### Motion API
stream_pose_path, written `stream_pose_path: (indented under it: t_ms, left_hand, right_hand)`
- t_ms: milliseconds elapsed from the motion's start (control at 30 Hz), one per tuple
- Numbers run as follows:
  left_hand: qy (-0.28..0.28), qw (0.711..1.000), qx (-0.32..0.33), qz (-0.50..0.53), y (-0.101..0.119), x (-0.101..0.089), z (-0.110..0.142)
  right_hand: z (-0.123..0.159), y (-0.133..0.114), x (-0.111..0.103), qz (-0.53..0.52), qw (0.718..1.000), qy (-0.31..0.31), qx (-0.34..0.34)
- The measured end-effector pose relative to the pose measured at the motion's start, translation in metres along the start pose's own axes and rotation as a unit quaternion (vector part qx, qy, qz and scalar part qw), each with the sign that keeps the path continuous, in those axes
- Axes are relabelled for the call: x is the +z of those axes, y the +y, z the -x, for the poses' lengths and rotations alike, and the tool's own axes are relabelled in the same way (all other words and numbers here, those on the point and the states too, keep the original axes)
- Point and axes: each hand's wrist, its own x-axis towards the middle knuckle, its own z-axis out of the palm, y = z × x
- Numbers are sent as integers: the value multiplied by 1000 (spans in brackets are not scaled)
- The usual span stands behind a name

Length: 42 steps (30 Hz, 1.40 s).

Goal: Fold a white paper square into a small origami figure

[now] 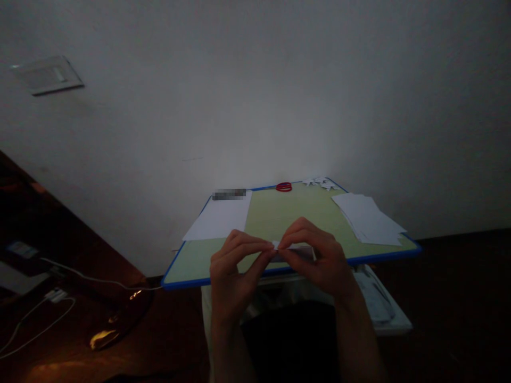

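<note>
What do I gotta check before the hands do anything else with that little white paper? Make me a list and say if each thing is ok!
1. Left hand pinching the little white paper: ok, thumb and finger are on it.
2. Right hand pinching it too: ok, its fingertips are close to the left hand's.
3. Red-handled scissors away from fingers: ok, they lie by the table's far edge.
4. Stack of white sheets apart from the hands: ok, it's over on the right side.
5. Paper edges lined up: cannot tell, fingers cover much of it.
6. Bright light: not ok, the picture looks dim.
</note>
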Motion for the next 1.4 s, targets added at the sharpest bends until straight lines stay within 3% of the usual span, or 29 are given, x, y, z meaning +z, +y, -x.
stream_pose_path:
  t_ms: [133, 367, 567, 867, 1100, 1400]
  left_hand:
    - [-23, 997, -42, 64, -7, -2, 4]
    - [-55, 980, -17, 189, -17, 3, 7]
    - [16, 984, -34, 174, -17, 15, 5]
    - [-11, 992, -25, 122, -12, 9, 5]
    - [-10, 996, 6, 88, -6, 8, 3]
    - [9, 996, 21, 91, -5, 4, 3]
  right_hand:
    - [2, 5, -1, -17, 999, 24, 18]
    - [6, 8, 3, -96, 990, 86, 51]
    - [5, 9, 7, -115, 990, 68, 51]
    - [0, -1, 1, -11, 999, 19, 26]
    - [-3, -7, 5, 54, 998, 28, -6]
    - [0, -5, -3, 55, 998, 14, -5]
